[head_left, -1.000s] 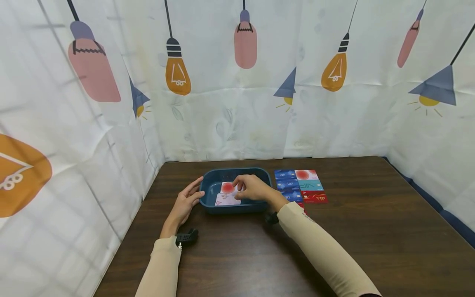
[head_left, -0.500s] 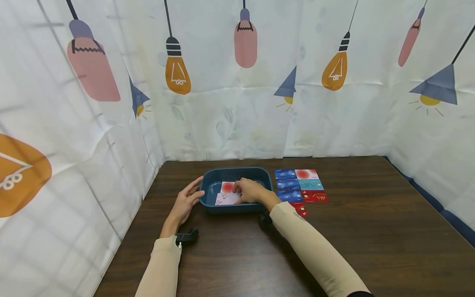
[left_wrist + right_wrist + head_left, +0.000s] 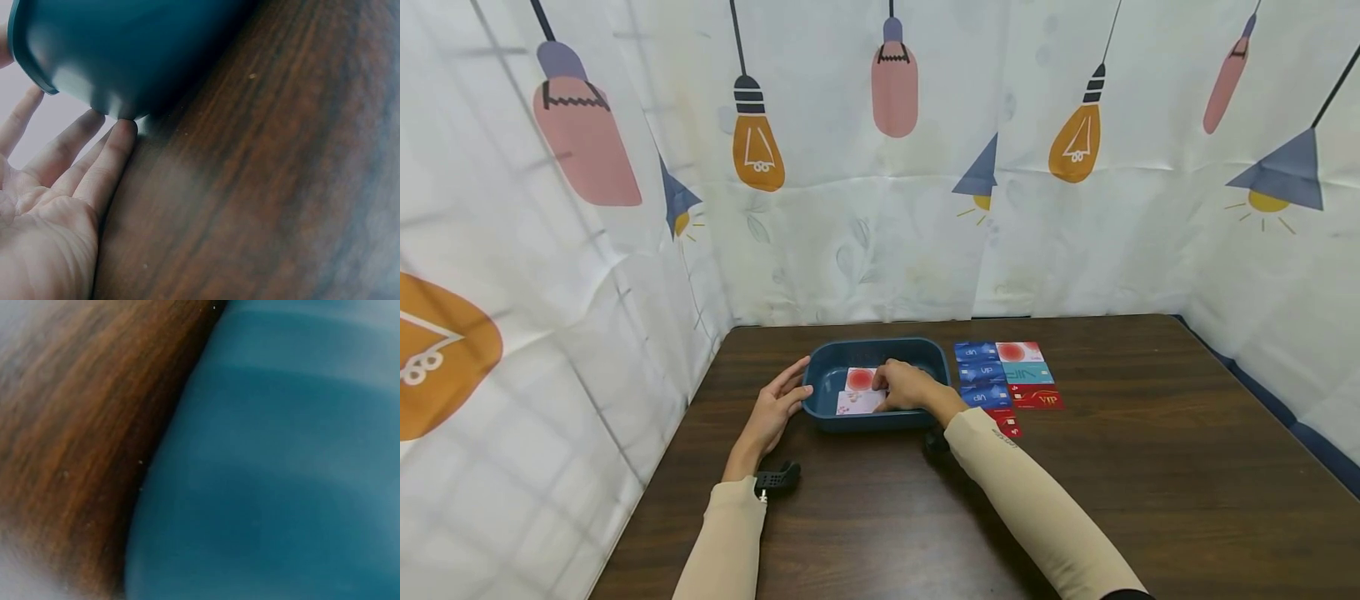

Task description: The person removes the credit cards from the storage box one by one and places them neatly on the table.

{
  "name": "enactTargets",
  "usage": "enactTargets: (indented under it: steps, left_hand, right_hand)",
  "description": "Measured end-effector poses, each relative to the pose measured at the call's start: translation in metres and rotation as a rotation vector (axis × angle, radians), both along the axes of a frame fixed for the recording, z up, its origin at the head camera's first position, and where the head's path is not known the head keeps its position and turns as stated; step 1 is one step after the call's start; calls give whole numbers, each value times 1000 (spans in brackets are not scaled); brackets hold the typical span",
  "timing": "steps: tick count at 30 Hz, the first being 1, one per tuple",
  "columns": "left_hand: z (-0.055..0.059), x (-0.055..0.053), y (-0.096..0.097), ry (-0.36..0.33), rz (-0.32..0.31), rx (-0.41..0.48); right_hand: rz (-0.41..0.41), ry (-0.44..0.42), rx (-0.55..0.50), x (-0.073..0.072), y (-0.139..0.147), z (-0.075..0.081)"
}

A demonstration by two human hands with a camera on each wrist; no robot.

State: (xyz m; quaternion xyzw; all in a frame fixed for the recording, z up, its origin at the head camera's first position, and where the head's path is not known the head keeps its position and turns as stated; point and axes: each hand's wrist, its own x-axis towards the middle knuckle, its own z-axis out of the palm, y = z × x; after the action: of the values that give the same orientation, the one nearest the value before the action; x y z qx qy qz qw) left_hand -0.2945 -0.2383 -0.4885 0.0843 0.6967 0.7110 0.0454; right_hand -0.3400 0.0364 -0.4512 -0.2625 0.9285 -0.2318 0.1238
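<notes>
A dark blue plastic basin [image 3: 827, 423] stands near the back of the table. Two cards lie inside it: one with a red circle [image 3: 860, 379], and closer to me a pale floral card [image 3: 859, 403]. My right hand [image 3: 907, 387] reaches into the basin, its bent fingers and thumb at the right end of the floral card, which they cover. My left hand [image 3: 775, 408] steadies the basin's left side. In the left wrist view, its straight fingers [image 3: 115, 150] touch the outer wall. Only basin wall [image 3: 269, 475] and table fill the right wrist view.
To the basin's right, several cards lie in two columns on the brown table [image 3: 865, 517]: blue cards [image 3: 981, 372], a red-circle card [image 3: 1020, 353], a teal card [image 3: 1028, 374] and red VIP card [image 3: 1036, 397]. Another red card [image 3: 1006, 422] lies nearer. A lamp-print curtain [image 3: 865, 242] encloses the table.
My right hand has lowered into the basin and closed in at the floral card's right end; its forearm shifted left, uncovering the nearer red card. My left hand stays at the basin.
</notes>
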Motion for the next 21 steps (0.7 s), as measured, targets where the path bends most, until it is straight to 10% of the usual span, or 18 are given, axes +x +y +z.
enactTargets:
  steps: [21]
  left_hand:
    - [-1, -1, 0, 13, -8, 8]
  right_hand:
    - [-57, 29, -45, 3, 1, 5]
